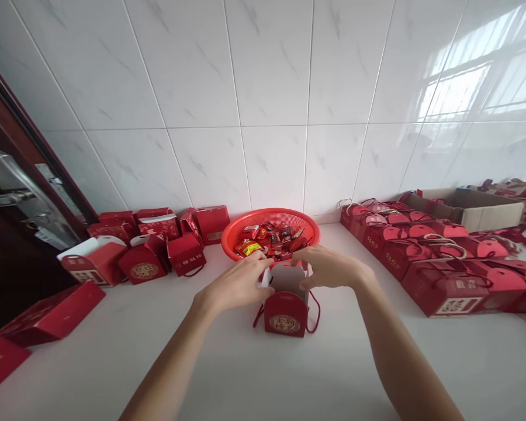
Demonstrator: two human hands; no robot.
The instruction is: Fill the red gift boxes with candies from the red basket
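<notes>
In front of me stands a small red gift box (284, 316) with a gold round emblem on its front. Its top is open, so the grey inside shows, and red cord handles hang at both sides. My left hand (241, 280) has its thumb and fingers around the upper left flap. On the opposite side, my right hand (328, 268) grips the upper right edge the same way. Just behind the box sits a red plastic basket (233, 245) holding wrapped candies (278, 237), partly hidden by my hands.
Several red boxes (144, 263), some open, stand at the left, near a dark door with a metal handle (9, 199). Rows of closed red boxes (442, 286) fill the right, beside a cardboard box (486, 213). A tiled wall (272, 164) bounds the white table (201, 374).
</notes>
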